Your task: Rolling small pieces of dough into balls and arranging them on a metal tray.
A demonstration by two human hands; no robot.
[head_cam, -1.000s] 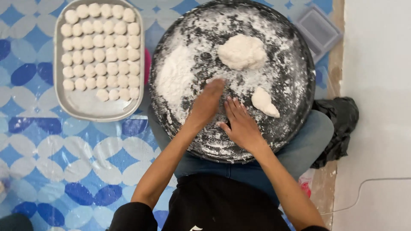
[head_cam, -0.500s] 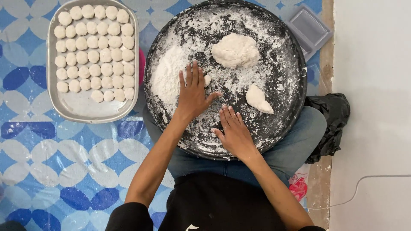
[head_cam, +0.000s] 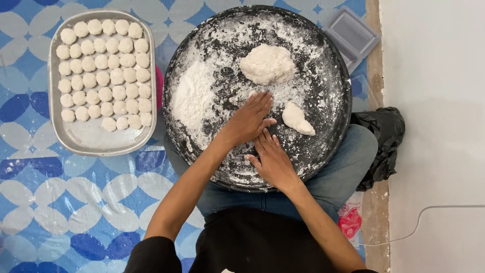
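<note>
Seen from the head camera, a person seated on a patterned blue mat (head_cam: 76,202) works over a large round dark pan (head_cam: 343,101) dusted with flour and resting across the lap. The pan's near rim is partly covered by both forearms, and whatever lies under the palms cannot be made out. The left hand (head_cam: 248,120) lies flat on the floured surface, fingers straight and close together, pointing up and to the right; it grips nothing visible. The right hand (head_cam: 273,161) sits just below it, palm down, fingers extended toward the left hand's thumb side, the two hands touching or nearly so; it too is unclenched. A small piece of dough (head_cam: 297,119) lies just right of the left fingertips, apart from them. A larger dough lump (head_cam: 267,63) sits above, near the pan's centre, beside a heap of loose flour (head_cam: 192,96). Left of the pan, a metal tray (head_cam: 96,139) carries rows of dough balls (head_cam: 101,71). A grey lid (head_cam: 352,35) and a black bag (head_cam: 384,136) lie at right, the bag partly hidden behind the knee.
</note>
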